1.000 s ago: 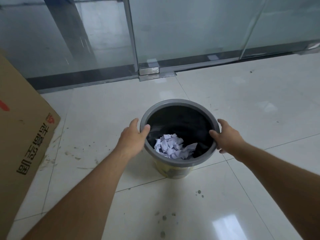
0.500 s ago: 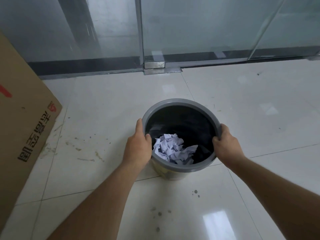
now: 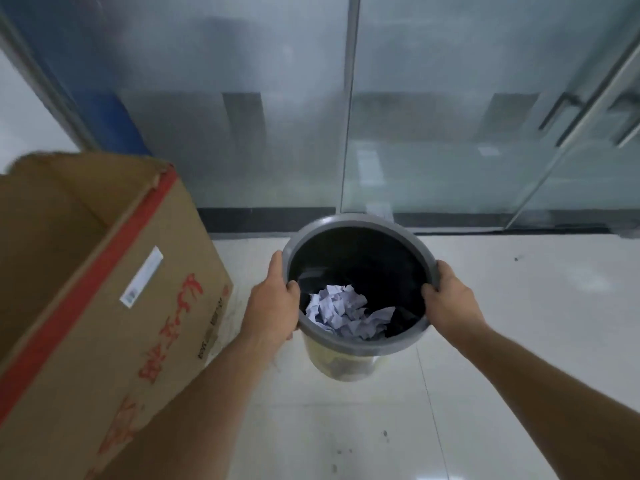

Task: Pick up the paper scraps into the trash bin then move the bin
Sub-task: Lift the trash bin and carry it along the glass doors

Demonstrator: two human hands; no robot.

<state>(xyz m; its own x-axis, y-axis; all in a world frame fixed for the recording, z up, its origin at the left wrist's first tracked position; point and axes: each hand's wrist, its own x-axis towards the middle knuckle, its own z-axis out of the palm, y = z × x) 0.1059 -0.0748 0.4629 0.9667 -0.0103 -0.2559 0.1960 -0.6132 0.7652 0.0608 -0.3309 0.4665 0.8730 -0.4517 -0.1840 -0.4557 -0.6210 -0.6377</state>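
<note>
A round trash bin (image 3: 349,221) with a grey rim, black inside and pale yellowish body hangs above the tiled floor, held between both hands. Crumpled white paper scraps (image 3: 343,311) lie at its bottom. My left hand (image 3: 272,306) grips the rim on the left, thumb hooked inside. My right hand (image 3: 450,303) grips the rim on the right, thumb over the edge.
A large open cardboard box (image 3: 104,292) with red tape and red print stands close on the left, almost touching my left forearm. Frosted glass walls and a glass door with metal handles (image 3: 571,116) rise straight ahead. Glossy white floor tiles (image 3: 519,306) spread to the right.
Both hands closed on the rim and lifted the bin off the floor. The view rose and tilted up, bringing the glass wall and cardboard box nearer.
</note>
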